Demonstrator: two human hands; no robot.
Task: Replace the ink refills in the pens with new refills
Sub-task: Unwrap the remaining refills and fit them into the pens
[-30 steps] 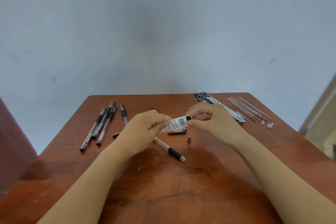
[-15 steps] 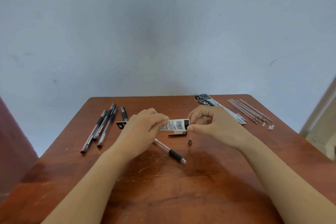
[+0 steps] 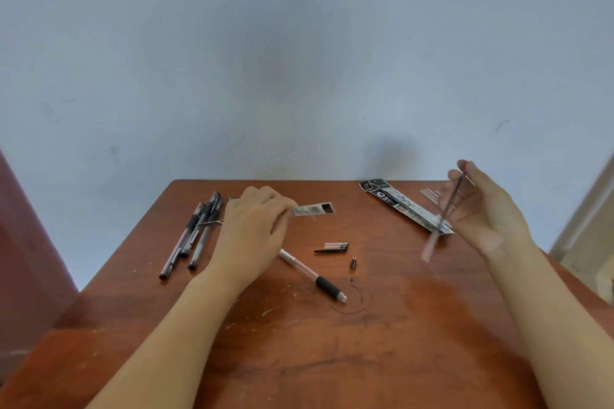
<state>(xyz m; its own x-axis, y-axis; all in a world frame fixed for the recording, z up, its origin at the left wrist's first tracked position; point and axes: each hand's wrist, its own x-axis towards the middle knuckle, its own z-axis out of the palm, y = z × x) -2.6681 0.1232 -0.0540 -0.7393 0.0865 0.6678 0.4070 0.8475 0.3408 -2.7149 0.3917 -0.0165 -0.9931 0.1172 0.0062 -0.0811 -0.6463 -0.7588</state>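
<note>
Left hand gripping barcoded wrapper (print unreadable), right hand pinching refill.

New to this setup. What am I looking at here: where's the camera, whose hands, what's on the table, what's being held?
There is no machine: a person works with bare hands, and the single picture comes from a wide-angle camera on their head, looking forward and down. The left hand pinches a small barcoded wrapper. The right hand is raised and holds a thin refill, blurred by motion. On the brown table lie an opened pen barrel with a black grip, a pen cap, and a small metal tip. A group of pens lies at the far left, and a printed refill packet at the far right.
</note>
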